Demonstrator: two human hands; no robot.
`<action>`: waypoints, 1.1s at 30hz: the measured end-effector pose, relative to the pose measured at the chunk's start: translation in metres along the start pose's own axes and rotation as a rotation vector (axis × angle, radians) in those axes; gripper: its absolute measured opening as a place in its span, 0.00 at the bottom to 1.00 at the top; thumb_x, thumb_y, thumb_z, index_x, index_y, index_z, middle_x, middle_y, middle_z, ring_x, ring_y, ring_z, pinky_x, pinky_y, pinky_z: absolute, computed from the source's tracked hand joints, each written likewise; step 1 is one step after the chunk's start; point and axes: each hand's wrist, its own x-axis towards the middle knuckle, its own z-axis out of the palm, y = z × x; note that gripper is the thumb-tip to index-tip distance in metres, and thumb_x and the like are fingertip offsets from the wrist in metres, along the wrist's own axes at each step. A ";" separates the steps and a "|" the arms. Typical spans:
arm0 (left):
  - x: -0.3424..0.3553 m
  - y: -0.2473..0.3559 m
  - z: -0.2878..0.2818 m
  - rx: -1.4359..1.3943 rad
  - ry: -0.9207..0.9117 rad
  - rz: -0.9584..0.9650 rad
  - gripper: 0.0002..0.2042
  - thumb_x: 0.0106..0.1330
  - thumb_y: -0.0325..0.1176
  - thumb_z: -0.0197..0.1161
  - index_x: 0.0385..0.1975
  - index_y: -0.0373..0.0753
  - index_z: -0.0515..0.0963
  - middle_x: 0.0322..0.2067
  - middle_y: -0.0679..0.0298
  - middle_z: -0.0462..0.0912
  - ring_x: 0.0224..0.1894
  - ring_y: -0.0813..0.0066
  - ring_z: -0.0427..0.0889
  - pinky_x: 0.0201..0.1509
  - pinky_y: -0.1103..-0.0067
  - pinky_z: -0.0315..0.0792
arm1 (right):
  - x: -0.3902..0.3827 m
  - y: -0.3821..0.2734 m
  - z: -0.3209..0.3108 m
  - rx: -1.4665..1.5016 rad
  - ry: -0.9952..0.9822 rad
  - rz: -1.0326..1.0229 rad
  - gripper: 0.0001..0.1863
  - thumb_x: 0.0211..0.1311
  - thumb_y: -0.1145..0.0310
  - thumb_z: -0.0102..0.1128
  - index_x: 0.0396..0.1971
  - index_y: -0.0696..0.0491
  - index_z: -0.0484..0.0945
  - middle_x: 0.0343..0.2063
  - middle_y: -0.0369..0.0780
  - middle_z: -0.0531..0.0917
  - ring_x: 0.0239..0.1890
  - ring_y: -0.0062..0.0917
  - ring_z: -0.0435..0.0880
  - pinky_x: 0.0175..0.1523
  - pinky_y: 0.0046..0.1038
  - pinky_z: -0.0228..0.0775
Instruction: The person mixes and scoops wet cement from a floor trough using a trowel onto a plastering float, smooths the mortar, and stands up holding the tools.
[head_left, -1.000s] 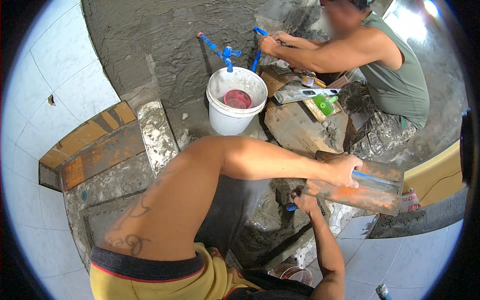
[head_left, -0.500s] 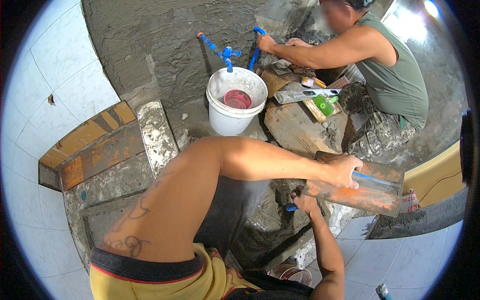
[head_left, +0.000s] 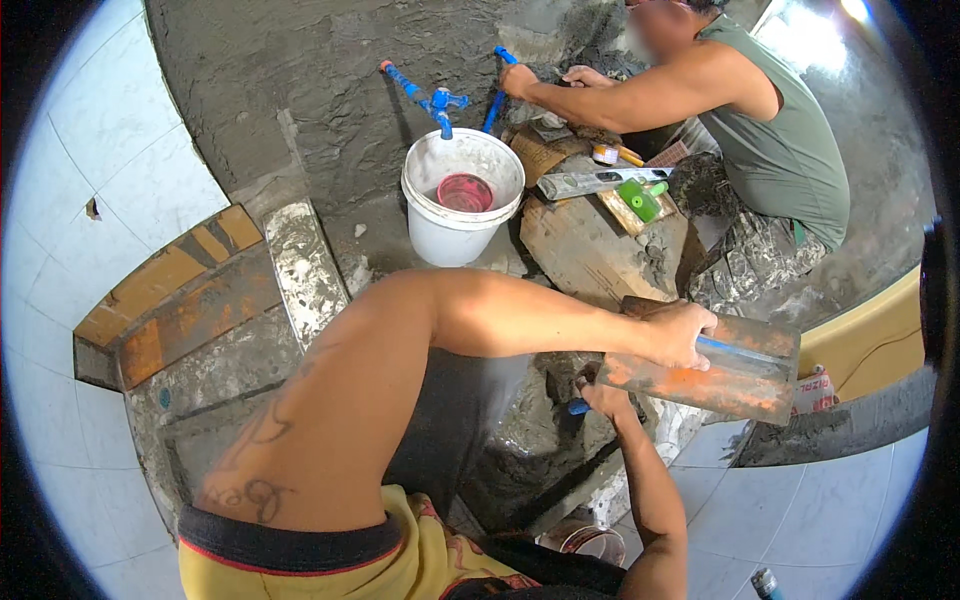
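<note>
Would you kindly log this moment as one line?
left hand: holding flat rectangular board | right hand: gripping blue-ended tool | white bucket: below blue tap | co-worker: one hand on blue pipe

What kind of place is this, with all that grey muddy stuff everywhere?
Probably a room being built or fixed up, maybe a bathroom. There's a rough grey cement wall, a blue tap over a white bucket, and a flat, orange-stained board in the person's left hand.
</note>
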 end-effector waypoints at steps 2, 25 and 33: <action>-0.008 -0.003 -0.006 0.013 0.021 -0.020 0.18 0.44 0.36 0.77 0.28 0.34 0.77 0.27 0.52 0.82 0.32 0.57 0.82 0.36 0.67 0.73 | 0.003 -0.035 -0.028 0.060 0.170 -0.128 0.12 0.56 0.60 0.60 0.31 0.54 0.79 0.29 0.48 0.82 0.36 0.42 0.81 0.43 0.45 0.70; -0.001 -0.001 -0.006 0.006 0.076 0.027 0.18 0.43 0.37 0.77 0.26 0.34 0.75 0.25 0.52 0.80 0.30 0.57 0.80 0.35 0.65 0.72 | 0.010 -0.039 -0.048 0.215 0.123 -0.081 0.16 0.59 0.58 0.56 0.37 0.56 0.79 0.35 0.47 0.82 0.41 0.41 0.79 0.48 0.42 0.69; 0.003 -0.003 -0.001 -0.010 0.055 0.046 0.17 0.44 0.34 0.77 0.28 0.33 0.76 0.27 0.51 0.81 0.32 0.56 0.81 0.36 0.66 0.72 | 0.020 -0.012 -0.013 0.194 0.415 -0.043 0.13 0.57 0.60 0.57 0.30 0.56 0.79 0.31 0.46 0.83 0.37 0.40 0.80 0.45 0.40 0.70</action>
